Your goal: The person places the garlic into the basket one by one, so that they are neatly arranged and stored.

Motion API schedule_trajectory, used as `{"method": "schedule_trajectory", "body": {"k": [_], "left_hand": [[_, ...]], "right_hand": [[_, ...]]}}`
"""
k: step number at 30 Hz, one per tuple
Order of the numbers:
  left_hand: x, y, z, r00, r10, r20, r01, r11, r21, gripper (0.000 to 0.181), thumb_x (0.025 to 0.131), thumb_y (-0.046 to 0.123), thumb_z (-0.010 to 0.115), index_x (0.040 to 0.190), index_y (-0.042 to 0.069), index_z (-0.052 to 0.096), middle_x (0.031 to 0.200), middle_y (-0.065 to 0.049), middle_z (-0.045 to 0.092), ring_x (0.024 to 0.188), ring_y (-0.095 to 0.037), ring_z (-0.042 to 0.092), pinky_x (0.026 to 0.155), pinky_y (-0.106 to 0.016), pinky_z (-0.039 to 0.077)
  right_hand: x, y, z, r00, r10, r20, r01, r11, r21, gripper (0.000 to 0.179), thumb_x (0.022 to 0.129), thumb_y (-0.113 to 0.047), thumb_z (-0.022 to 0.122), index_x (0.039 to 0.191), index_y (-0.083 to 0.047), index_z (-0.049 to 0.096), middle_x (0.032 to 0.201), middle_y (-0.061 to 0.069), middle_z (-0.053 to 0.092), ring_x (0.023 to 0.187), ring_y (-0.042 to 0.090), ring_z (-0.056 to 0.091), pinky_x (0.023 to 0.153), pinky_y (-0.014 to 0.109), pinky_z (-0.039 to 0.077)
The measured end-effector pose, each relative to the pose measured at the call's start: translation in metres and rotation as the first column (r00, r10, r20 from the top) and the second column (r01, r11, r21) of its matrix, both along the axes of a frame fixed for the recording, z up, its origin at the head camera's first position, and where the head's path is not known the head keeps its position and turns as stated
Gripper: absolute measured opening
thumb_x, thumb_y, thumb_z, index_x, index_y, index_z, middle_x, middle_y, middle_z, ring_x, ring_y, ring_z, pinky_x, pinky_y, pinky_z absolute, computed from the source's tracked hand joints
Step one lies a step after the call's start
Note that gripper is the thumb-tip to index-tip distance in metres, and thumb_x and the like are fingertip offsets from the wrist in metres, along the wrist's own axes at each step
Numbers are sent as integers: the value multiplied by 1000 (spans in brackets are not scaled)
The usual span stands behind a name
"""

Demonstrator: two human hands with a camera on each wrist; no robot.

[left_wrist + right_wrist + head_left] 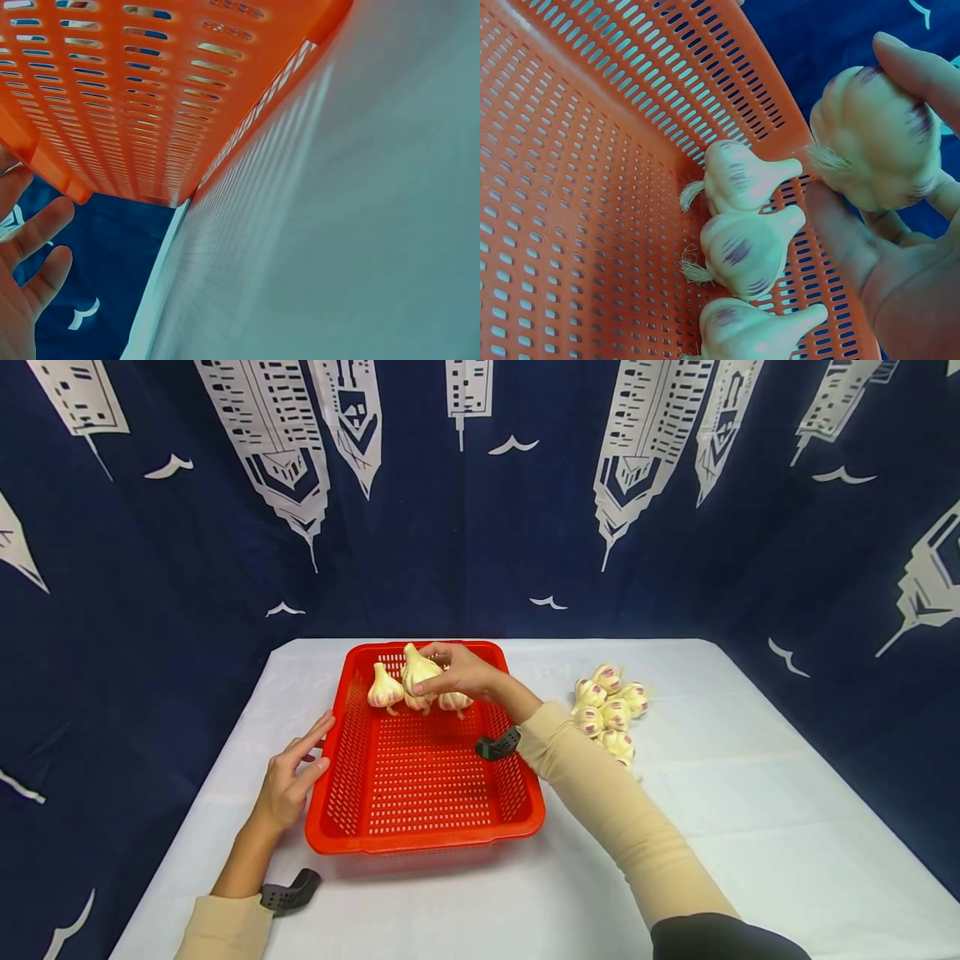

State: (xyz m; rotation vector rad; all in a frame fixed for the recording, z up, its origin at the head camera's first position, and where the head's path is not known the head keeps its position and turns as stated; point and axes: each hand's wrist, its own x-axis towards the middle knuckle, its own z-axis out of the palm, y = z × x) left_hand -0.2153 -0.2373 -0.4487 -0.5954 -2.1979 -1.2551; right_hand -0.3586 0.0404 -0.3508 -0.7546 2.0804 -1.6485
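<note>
My right hand (pixel 471 670) grips a garlic bulb (pixel 418 670) over the far end of a red plastic basket (pixel 431 843). In the right wrist view this bulb (pixel 877 142) sits between thumb and fingers, its stringy roots toward the camera. Below it, three more garlic bulbs (pixel 742 251) lie in a row along the basket's far wall. My left hand (pixel 283 785) is at the basket's left rim, fingertips right at the edge. From the left wrist, its fingers (pixel 46 225) look loosely spread beside the perforated basket wall.
Several garlic bulbs (pixel 617 714) lie grouped on the white table (pixel 750 810), to the right of the basket. Behind the table hangs a dark blue curtain (pixel 465 552) with white building prints.
</note>
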Motion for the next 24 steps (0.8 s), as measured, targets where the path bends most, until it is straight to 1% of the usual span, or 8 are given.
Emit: {"method": "schedule_trajectory", "body": {"k": [2, 6, 10, 13, 15, 18, 21, 24], "left_hand": [[0, 1, 1, 1000, -2, -4, 2, 1000, -2, 55, 85, 5, 53, 140, 2, 55, 145, -14, 51, 103, -3, 53, 79, -22, 41], [0, 1, 1, 1000, 3, -10, -3, 1000, -17, 54, 84, 4, 55, 139, 1, 55, 144, -17, 51, 103, -6, 53, 79, -22, 41], [1, 1, 1, 1000, 14, -7, -14, 999, -29, 54, 85, 5, 55, 139, 0, 55, 144, -18, 51, 103, -8, 53, 79, -22, 42], [1, 1, 2, 1000, 15, 6, -15, 1000, -21, 55, 85, 6, 55, 140, 2, 55, 145, -15, 51, 103, -6, 53, 79, -20, 41], [1, 1, 2, 1000, 17, 10, -17, 1000, -17, 55, 85, 6, 55, 140, 3, 55, 145, -15, 50, 103, -3, 52, 79, -18, 41], [2, 2, 2, 1000, 13, 8, -13, 1000, -8, 56, 85, 5, 55, 141, 3, 55, 145, -14, 50, 103, 0, 51, 79, -16, 40], [2, 3, 2, 1000, 10, 0, -10, 1000, -5, 55, 85, 5, 54, 140, 3, 55, 145, -15, 51, 103, 0, 51, 79, -16, 40], [3, 3, 2, 1000, 5, -2, -5, 1000, -6, 55, 85, 4, 54, 140, 2, 55, 145, -15, 51, 103, -1, 52, 79, -16, 39]], "right_hand": [[0, -1, -1, 999, 5, -39, -4, 999, 37, 48, 78, -1, 79, 123, -1, 61, 114, 11, 61, 91, 19, 60, 78, 34, 52], [0, -6, 0, 992, 8, -127, 7, 993, 114, 52, 79, -6, 81, 126, -2, 61, 119, 9, 64, 102, 20, 57, 83, 31, 51], [0, -12, 2, 985, 22, -171, 9, 984, 179, 56, 79, -8, 82, 129, -1, 59, 124, 10, 62, 104, 21, 57, 86, 29, 50], [-1, -17, 4, 980, 36, -196, 5, 979, 204, 58, 78, -9, 82, 130, -2, 58, 126, 10, 62, 102, 19, 59, 87, 28, 49], [-1, -20, 5, 980, 45, -196, -4, 979, 202, 57, 78, -7, 81, 130, -2, 58, 124, 12, 62, 97, 19, 60, 85, 31, 52], [-2, -25, 2, 981, 43, -191, -4, 980, 201, 56, 78, -5, 81, 130, -2, 59, 122, 13, 62, 95, 19, 60, 83, 33, 53], [-3, -28, -2, 979, 33, -203, 14, 975, 222, 58, 77, -5, 81, 131, -2, 59, 124, 14, 61, 99, 20, 58, 84, 31, 52], [-4, -31, -8, 973, 22, -232, 37, 968, 248, 61, 77, -3, 80, 134, 0, 57, 130, 16, 60, 106, 21, 57, 86, 26, 50]]}}
